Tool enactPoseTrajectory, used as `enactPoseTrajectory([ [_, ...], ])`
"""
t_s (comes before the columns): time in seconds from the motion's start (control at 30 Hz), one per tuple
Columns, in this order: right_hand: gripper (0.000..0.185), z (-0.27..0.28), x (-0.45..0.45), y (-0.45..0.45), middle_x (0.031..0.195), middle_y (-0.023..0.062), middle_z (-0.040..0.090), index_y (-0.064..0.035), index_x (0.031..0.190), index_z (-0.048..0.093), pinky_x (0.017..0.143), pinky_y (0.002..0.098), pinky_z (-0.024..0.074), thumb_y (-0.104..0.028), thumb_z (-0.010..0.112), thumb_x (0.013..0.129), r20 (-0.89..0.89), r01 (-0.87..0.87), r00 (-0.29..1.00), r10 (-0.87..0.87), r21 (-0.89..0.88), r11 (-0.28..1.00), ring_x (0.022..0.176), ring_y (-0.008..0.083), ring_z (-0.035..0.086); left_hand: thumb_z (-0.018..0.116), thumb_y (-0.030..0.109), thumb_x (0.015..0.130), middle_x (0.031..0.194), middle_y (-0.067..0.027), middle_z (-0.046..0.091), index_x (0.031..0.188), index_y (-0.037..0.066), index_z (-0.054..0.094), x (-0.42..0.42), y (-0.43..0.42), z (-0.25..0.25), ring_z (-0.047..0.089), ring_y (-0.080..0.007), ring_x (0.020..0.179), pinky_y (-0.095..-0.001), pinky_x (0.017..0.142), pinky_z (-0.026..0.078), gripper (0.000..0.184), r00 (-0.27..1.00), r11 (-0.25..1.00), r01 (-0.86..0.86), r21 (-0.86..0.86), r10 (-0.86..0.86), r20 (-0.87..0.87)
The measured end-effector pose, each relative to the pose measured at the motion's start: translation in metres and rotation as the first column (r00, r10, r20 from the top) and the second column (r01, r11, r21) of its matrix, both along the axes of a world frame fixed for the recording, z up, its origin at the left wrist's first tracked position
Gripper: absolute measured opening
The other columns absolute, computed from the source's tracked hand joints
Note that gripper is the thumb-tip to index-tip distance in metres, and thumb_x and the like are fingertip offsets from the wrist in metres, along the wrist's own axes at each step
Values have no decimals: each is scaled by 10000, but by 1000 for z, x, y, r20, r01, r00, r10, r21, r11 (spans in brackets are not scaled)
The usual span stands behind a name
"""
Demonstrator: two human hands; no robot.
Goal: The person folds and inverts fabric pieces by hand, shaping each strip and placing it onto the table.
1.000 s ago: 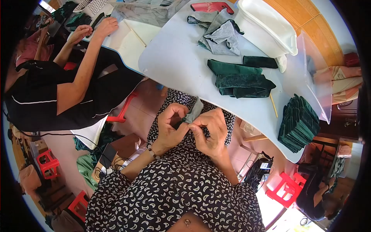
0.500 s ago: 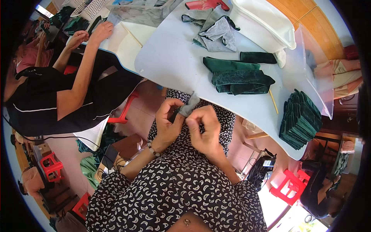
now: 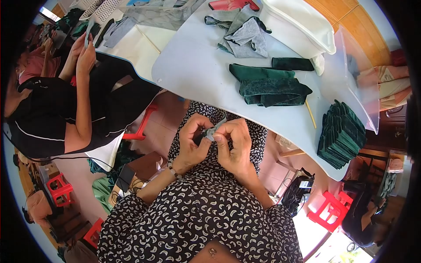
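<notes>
A small grey and dark green cloth piece (image 3: 210,133) is held above my lap, just off the table's front edge. My left hand (image 3: 194,139) pinches its left side between thumb and fingers. Thumb and forefinger of my right hand (image 3: 232,142) are closed on its right side, close to the left fingertips. On the table lie folded dark green velvet pieces (image 3: 275,92) and a crumpled grey cloth (image 3: 247,35). A neat stack of green velvet pieces (image 3: 341,135) rests at the table's right end.
A white tub (image 3: 300,28) and a clear plastic panel (image 3: 357,79) stand at the table's back right. A wooden stick (image 3: 310,115) lies near the stack. At the left, a co-worker (image 3: 48,111) in black holds up a grey strip. Red stools (image 3: 330,211) stand on the floor.
My right hand has come back to the cloth after parting slightly from it. The co-worker at the left has raised both hands with a grey strip. The view has shifted slightly.
</notes>
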State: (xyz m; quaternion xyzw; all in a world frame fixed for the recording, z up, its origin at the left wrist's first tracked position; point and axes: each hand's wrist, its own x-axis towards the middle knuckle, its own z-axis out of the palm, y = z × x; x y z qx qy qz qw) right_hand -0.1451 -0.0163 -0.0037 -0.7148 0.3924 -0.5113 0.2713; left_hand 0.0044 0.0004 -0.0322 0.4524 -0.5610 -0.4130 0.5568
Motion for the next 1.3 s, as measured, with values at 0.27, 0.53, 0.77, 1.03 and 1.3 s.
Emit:
enactPoseTrajectory([
  [0.27, 156, 0, -2, 5, 844, 67, 637, -35, 902, 620, 574, 287, 478, -38, 759, 831, 64, 80, 994, -87, 113, 990, 770, 210, 565, 659, 43, 858, 1039, -103, 550, 1008, -8, 541, -2, -1, 9, 567, -130, 891, -259, 759, 510, 197, 998, 999, 29, -31, -30, -53],
  [0.53, 136, -3, -6, -1, 842, 67, 636, -35, 876, 616, 584, 295, 463, -40, 748, 840, 41, -65, 997, 64, 19, 998, 759, 206, 555, 662, 37, 848, 995, -77, 519, 991, 7, 501, -1, -1, 3, 526, -130, 870, -258, 778, 471, 217, 993, 998, 35, -48, -40, -107],
  [0.77, 144, 0, -4, 3, 842, 77, 636, -32, 899, 615, 596, 306, 476, -42, 745, 838, 86, -9, 996, -2, 131, 991, 757, 220, 570, 642, 36, 828, 970, -61, 510, 982, 23, 484, 0, -2, 2, 487, -124, 897, -256, 832, 431, 221, 995, 999, 51, -17, -52, -80],
  [1.03, 151, -4, -10, -5, 838, 86, 635, -26, 948, 614, 644, 346, 485, -52, 725, 850, -17, -152, 988, 151, -32, 988, 754, 233, 569, 628, 50, 803, 920, -55, 533, 992, -3, 536, -2, -1, 5, 514, -114, 801, -245, 734, 454, 216, 1000, 1000, -2, 13, 2, 16],
  [1.3, 145, -3, -4, 4, 872, 74, 643, -22, 893, 629, 578, 275, 475, -45, 759, 833, 128, -9, 992, -21, 231, 973, 754, 182, 562, 661, 35, 790, 965, -81, 558, 984, -1, 541, 0, 0, 0, 541, -133, 806, -264, 718, 463, 231, 999, 999, -46, -21, 46, 10],
])
